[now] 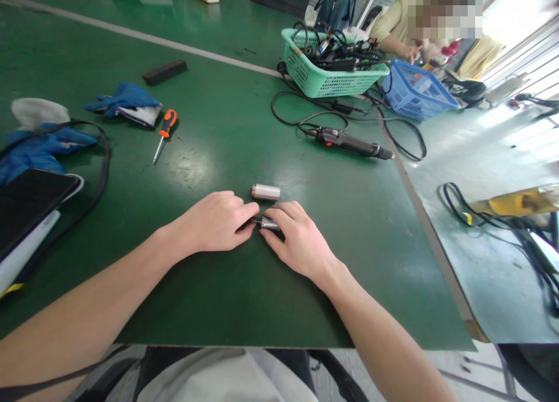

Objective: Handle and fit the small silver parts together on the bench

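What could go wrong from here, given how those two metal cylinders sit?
The held metal cylinder is small and gripped by the fingers of the right hand, with the left hand at its dark end, so it might slip.
The loose silver cylinder lies on its side just beyond both hands, so a knuckle could nudge it and set it rolling across the green tabletop.

one wide view from the person's head, facing forward and down over the worktop (209, 309), left hand (218, 221) and right hand (301, 239) near the middle, lap (227, 378) at the bottom edge
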The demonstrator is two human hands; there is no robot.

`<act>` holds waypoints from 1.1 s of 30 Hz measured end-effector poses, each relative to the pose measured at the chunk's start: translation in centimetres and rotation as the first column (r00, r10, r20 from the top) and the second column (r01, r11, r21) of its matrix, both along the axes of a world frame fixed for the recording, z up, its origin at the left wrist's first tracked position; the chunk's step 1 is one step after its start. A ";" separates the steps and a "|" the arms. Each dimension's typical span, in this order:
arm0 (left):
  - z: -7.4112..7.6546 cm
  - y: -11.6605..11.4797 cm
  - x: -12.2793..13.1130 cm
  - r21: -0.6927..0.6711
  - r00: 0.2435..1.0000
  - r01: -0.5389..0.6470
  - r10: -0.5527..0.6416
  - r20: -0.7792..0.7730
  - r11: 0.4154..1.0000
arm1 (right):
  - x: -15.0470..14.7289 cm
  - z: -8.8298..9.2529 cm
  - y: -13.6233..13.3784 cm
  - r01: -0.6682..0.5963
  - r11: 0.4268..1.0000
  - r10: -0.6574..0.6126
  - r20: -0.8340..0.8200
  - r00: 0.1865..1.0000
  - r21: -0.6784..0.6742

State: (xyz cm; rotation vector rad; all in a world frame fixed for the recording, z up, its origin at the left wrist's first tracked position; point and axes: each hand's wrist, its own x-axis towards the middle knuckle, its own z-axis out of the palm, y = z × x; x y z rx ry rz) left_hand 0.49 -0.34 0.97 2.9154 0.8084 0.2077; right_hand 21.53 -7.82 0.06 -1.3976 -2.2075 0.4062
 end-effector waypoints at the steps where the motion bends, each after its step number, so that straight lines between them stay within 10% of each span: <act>1: 0.0 0.0 0.0 -0.001 1.000 -0.002 0.002 -0.004 1.000 | 0.0 0.0 0.0 0.001 1.000 -0.001 0.002 1.000 0.000; 33: 0.2 0.2 0.1 -0.022 0.999 -0.026 0.025 -0.043 0.999 | 0.0 -0.2 0.0 0.022 1.000 -0.023 0.045 0.999 0.020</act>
